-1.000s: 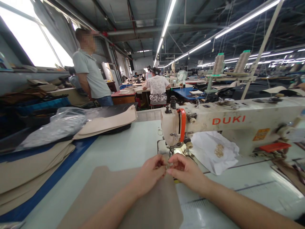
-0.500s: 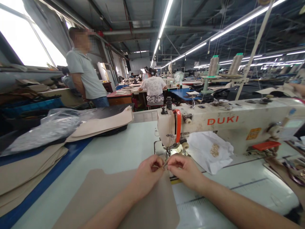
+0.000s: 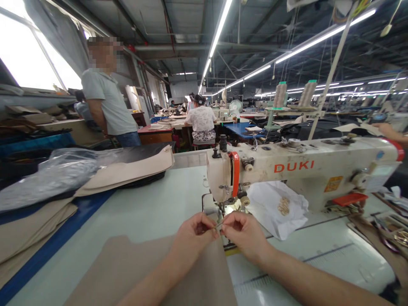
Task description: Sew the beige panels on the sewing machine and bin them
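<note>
My left hand [image 3: 194,236] and my right hand [image 3: 244,233] meet fingertip to fingertip just in front of the needle of the white DUKI sewing machine [image 3: 296,170]. Both hands are closed in a pinch on a small thin piece between them; I cannot make out what it is. Under my forearms lies a flat tan panel of material [image 3: 134,272] on the pale green table [image 3: 159,204].
White paper [image 3: 274,208] with small metal rings lies under the machine arm. Stacked tan panels [image 3: 124,170] and a plastic bag [image 3: 54,174] sit at the left. A person in a grey shirt [image 3: 106,106] stands at the back left; another sits further back.
My hands have stayed pinched together at the needle. The view has shifted slightly, so the machine and hands sit a little further left and lower.
</note>
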A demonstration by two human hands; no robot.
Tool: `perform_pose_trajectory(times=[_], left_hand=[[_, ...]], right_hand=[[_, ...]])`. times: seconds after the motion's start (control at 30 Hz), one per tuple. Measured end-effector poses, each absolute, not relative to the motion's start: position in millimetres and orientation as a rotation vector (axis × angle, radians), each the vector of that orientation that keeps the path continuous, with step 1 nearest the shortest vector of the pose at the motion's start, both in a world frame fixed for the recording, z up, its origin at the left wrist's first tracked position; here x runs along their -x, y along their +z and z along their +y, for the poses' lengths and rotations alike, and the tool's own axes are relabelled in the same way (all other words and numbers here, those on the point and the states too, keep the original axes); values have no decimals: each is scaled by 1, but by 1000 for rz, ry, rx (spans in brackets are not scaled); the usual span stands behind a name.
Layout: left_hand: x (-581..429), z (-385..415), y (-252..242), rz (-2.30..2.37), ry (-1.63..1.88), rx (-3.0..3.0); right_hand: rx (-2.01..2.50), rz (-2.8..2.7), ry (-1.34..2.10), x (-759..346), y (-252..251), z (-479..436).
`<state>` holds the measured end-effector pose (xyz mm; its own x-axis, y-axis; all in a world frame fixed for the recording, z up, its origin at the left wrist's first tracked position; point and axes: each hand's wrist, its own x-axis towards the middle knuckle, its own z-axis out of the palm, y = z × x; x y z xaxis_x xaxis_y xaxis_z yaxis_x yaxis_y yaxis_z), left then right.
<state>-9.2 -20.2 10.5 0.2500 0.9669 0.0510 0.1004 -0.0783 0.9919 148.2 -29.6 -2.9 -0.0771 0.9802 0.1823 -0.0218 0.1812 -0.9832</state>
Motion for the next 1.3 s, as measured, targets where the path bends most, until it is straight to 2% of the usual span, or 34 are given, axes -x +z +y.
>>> perform_pose_trajectory(times=[0.33, 0.6, 0.9, 1.3], left_hand=[[4, -28, 13, 1099, 1124, -1511], [8, -34, 16, 1243, 1148, -1822], [7, -33, 11, 1188, 1151, -1992], [11, -36, 21, 1248, 935, -2132]], right_hand=[[1003, -1430, 1037, -150, -2, -32], [963, -1419, 1187, -155, -3, -31], [1022, -1661, 997, -159, 6, -36], [1024, -1711, 919, -160, 1, -34]])
